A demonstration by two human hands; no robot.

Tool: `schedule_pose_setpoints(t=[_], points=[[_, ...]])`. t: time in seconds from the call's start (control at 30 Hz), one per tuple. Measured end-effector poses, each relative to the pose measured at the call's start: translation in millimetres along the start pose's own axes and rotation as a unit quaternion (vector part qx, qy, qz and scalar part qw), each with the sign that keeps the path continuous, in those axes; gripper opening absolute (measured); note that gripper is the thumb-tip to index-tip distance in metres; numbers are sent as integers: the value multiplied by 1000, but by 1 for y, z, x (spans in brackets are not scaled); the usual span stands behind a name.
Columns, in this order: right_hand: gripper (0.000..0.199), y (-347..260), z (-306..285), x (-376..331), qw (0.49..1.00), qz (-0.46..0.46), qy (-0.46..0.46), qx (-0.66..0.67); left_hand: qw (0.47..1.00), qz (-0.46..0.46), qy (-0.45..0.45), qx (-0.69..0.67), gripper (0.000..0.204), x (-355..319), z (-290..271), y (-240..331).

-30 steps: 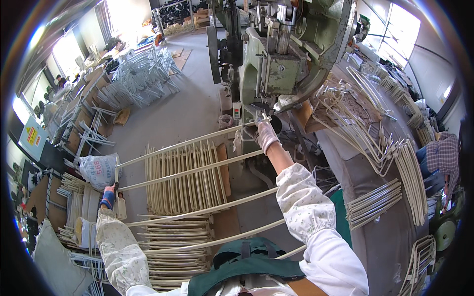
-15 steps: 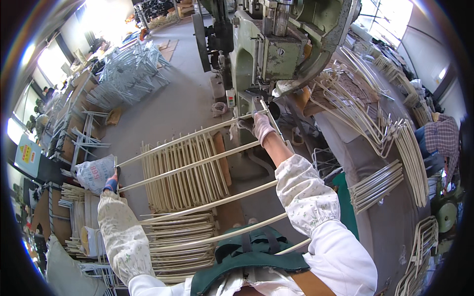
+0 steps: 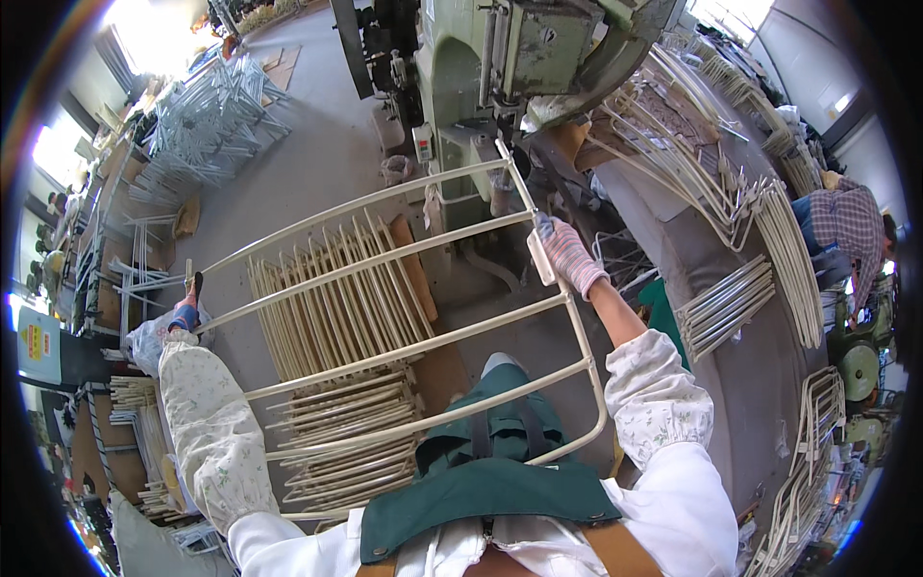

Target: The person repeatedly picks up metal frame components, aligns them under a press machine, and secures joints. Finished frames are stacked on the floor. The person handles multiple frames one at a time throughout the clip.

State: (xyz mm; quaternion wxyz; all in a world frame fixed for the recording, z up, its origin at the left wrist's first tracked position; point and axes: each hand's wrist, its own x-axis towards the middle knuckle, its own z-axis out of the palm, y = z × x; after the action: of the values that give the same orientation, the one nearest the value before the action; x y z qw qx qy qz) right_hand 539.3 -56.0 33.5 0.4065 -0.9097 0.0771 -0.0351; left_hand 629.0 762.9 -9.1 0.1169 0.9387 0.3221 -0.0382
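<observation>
A cream tubular metal frame [image 3: 461, 334] with several crossbars spans the space before me, its near end close to my green apron [image 3: 481, 500]. My left hand [image 3: 186, 313], in a dark-and-blue glove, is closed round its left side rail. On the right side rail, beside a small pale plate, my right hand [image 3: 571, 258] grips in a striped glove. The rail's far right end lies close to the lower part of a green press machine [image 3: 452, 67]; whether they touch, I cannot tell.
Stacked cream tubes [image 3: 336, 298] lie on the floor under the frame. Silvery metal frames [image 3: 207, 130] are heaped at the far left. To the right, a covered table [image 3: 711, 385] bears bent tubes [image 3: 793, 260]. Beyond it bends a person in a checked shirt [image 3: 846, 226].
My right hand has slid from the frame's far corner nearer to me along the side rail. The frame's near right corner now shows, and my left hand appears farther left in view.
</observation>
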Motion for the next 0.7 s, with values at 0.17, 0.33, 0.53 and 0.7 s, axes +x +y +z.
schedule_pose_setpoints(t=[0.17, 0.33, 0.53, 0.7], points=[[43, 2, 15, 22, 997, 37, -33, 63, 998, 12, 14, 62, 79, 23, -41, 8], [45, 32, 13, 29, 983, 24, -78, 162, 997, -59, -5, 53, 54, 16, -39, 63], [48, 0, 0, 18, 953, 92, -137, 252, 991, 5, -1, 136, 49, 21, -29, 25], [46, 2, 6, 19, 975, 91, -85, 185, 981, 61, 1, 184, 50, 30, -14, 8]])
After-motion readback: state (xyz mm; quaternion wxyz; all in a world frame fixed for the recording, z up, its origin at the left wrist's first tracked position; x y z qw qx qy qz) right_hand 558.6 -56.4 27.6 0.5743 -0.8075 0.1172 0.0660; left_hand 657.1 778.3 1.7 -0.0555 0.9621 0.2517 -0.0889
